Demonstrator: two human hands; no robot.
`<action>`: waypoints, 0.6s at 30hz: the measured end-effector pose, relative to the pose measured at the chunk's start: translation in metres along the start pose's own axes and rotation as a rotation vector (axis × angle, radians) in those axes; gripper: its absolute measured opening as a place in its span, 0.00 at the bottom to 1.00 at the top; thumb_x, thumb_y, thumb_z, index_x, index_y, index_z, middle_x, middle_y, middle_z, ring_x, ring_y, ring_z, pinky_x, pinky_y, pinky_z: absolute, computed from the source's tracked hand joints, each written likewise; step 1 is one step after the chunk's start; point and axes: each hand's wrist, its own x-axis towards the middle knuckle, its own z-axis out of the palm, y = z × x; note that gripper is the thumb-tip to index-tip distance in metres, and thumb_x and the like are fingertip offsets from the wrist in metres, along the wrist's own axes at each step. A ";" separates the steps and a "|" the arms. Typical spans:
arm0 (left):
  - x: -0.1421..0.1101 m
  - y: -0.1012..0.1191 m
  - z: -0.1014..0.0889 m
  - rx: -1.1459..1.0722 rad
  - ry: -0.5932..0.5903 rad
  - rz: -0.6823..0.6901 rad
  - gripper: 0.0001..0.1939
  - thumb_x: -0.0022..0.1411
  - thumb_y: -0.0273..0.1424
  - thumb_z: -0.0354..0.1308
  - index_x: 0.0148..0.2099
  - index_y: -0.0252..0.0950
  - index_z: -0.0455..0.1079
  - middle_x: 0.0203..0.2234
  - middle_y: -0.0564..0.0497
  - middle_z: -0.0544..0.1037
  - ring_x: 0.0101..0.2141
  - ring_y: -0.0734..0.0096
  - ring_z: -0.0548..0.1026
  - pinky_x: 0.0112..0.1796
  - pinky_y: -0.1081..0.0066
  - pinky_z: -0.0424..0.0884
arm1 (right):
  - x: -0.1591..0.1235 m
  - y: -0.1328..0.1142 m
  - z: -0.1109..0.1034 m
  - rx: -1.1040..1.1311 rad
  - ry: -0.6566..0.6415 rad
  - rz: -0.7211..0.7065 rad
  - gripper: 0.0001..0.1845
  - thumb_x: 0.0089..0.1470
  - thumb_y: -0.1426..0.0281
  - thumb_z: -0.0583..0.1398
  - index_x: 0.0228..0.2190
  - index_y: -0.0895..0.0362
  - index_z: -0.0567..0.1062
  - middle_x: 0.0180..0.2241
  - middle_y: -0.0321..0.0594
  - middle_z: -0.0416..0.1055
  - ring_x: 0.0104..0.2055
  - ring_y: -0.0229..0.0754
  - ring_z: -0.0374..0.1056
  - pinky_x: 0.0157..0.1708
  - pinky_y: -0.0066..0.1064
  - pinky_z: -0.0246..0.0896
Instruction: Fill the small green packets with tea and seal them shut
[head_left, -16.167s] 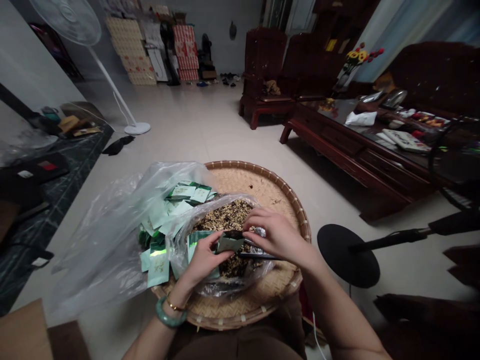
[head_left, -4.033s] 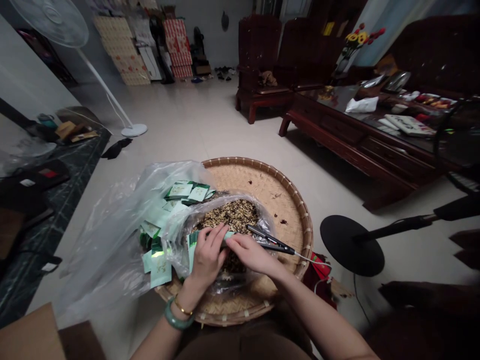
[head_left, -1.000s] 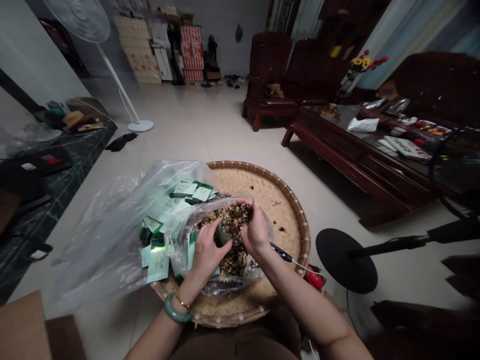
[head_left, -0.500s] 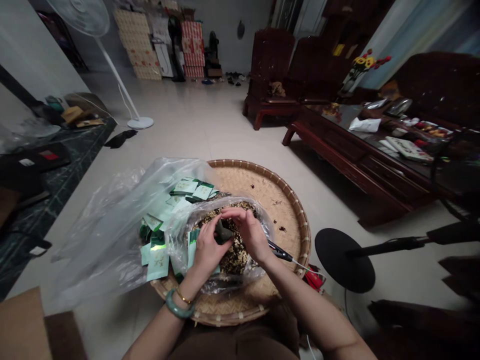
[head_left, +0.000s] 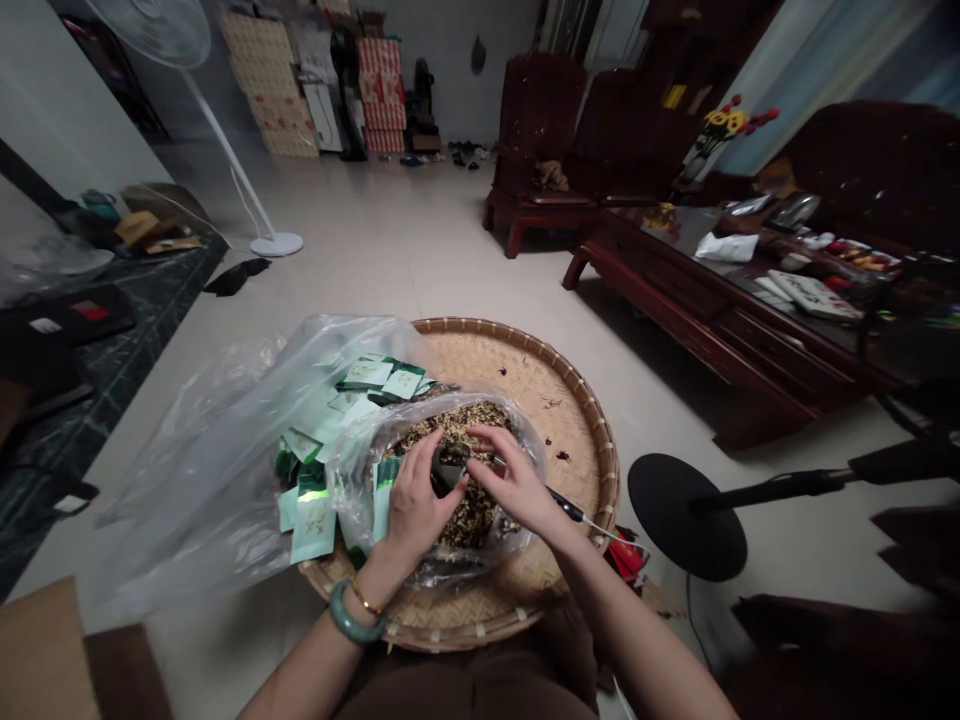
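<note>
Left hand (head_left: 417,492), half-curled, grips small grey-green packet (head_left: 451,476), apparently steadying it; right hand (head_left: 517,488), at three o'clock, part-open, hold unclear.

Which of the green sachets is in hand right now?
The sachet gripped in the left hand, above the loose dark-and-pale mix. The other sachets lie off to the left, in neither hand's grip.
</note>
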 end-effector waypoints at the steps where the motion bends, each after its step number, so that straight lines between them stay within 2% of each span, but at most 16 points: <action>1: -0.001 -0.001 0.001 0.026 -0.018 -0.008 0.34 0.57 0.30 0.60 0.63 0.36 0.52 0.51 0.39 0.69 0.51 0.54 0.68 0.50 0.54 0.69 | -0.003 0.003 0.002 -0.038 -0.005 -0.003 0.19 0.45 0.70 0.64 0.43 0.51 0.75 0.44 0.41 0.69 0.38 0.42 0.69 0.37 0.33 0.67; 4: -0.003 -0.002 0.001 0.081 -0.070 -0.053 0.38 0.54 0.30 0.62 0.64 0.36 0.51 0.46 0.41 0.73 0.45 0.55 0.71 0.45 0.56 0.71 | -0.009 0.009 0.008 -0.092 0.011 -0.028 0.16 0.47 0.73 0.62 0.41 0.52 0.75 0.36 0.39 0.72 0.30 0.40 0.69 0.27 0.30 0.65; 6: -0.004 -0.002 0.000 0.089 -0.106 -0.061 0.39 0.54 0.30 0.63 0.65 0.37 0.50 0.42 0.44 0.74 0.42 0.56 0.71 0.43 0.58 0.71 | -0.010 0.010 0.010 -0.132 0.036 -0.078 0.11 0.49 0.74 0.60 0.37 0.53 0.76 0.31 0.38 0.73 0.30 0.41 0.69 0.29 0.31 0.65; 8: -0.004 -0.002 -0.002 0.087 -0.131 -0.054 0.40 0.54 0.29 0.62 0.65 0.36 0.48 0.41 0.44 0.74 0.41 0.57 0.70 0.42 0.59 0.71 | -0.011 0.008 0.011 -0.196 0.033 -0.132 0.07 0.50 0.73 0.59 0.33 0.54 0.77 0.30 0.39 0.73 0.31 0.41 0.69 0.31 0.32 0.64; 14: -0.004 -0.004 -0.006 0.013 -0.163 -0.027 0.39 0.56 0.24 0.56 0.67 0.35 0.45 0.41 0.43 0.73 0.40 0.57 0.70 0.43 0.58 0.69 | -0.014 0.002 0.013 -0.290 -0.048 -0.247 0.09 0.50 0.70 0.62 0.35 0.52 0.78 0.28 0.38 0.73 0.28 0.41 0.66 0.29 0.32 0.61; 16: -0.002 -0.005 -0.008 -0.046 -0.188 -0.037 0.40 0.54 0.26 0.59 0.67 0.37 0.47 0.41 0.44 0.74 0.41 0.58 0.71 0.44 0.59 0.69 | -0.014 0.004 0.012 -0.294 -0.055 -0.249 0.07 0.51 0.71 0.61 0.33 0.52 0.79 0.27 0.38 0.73 0.29 0.41 0.66 0.30 0.32 0.61; 18: 0.001 -0.008 -0.013 -0.116 -0.256 -0.044 0.38 0.52 0.28 0.63 0.64 0.39 0.54 0.41 0.45 0.75 0.41 0.58 0.71 0.43 0.60 0.70 | -0.013 0.006 0.010 -0.277 -0.078 -0.233 0.07 0.52 0.71 0.60 0.32 0.52 0.79 0.27 0.39 0.73 0.29 0.41 0.67 0.31 0.33 0.62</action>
